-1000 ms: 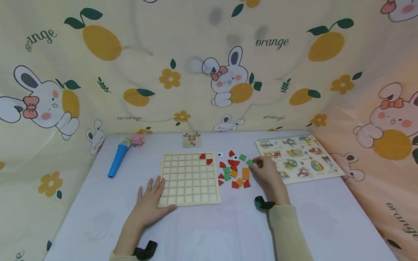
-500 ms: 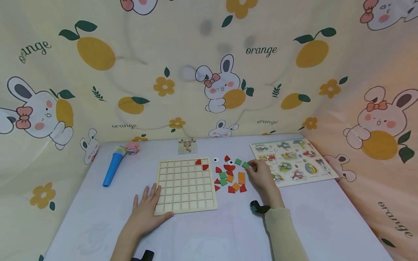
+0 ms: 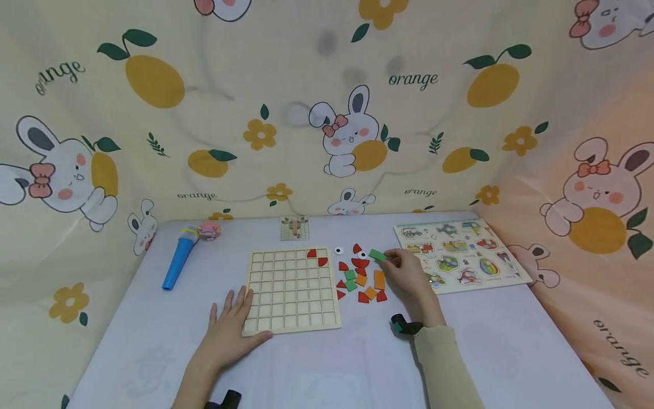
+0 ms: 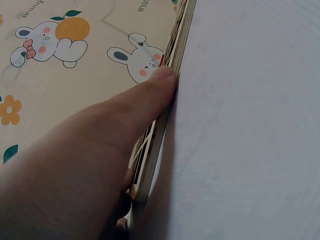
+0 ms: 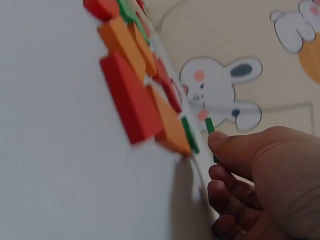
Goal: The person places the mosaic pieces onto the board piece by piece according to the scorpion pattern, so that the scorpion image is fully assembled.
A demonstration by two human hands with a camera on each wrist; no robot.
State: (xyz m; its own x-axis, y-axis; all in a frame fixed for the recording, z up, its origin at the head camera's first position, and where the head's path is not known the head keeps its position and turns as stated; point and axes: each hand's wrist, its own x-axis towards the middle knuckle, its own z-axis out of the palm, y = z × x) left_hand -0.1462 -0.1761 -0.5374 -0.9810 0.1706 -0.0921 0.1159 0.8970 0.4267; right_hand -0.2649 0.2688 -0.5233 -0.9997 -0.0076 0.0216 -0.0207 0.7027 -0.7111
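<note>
My left hand rests spread at the lower-left corner of a pale gridded board, which holds two red quarter pieces near its top right. In the left wrist view the thumb of the left hand presses on the board's edge. Right of the loose pieces, my right hand pinches a green piece, seen in the right wrist view between thumb and fingers; a second green piece is close by. Red, orange and green pieces lie between board and right hand.
A blue toy microphone and a pink toy lie at the back left. Behind the board is a small pattern card. An illustrated puzzle board lies at the right, beyond the right hand. A printed cloth hangs behind the table.
The right hand has shifted slightly left with its green piece, which now appears against the neighbouring green one in the head view. The left hand stays on the board; the head view has tilted.
</note>
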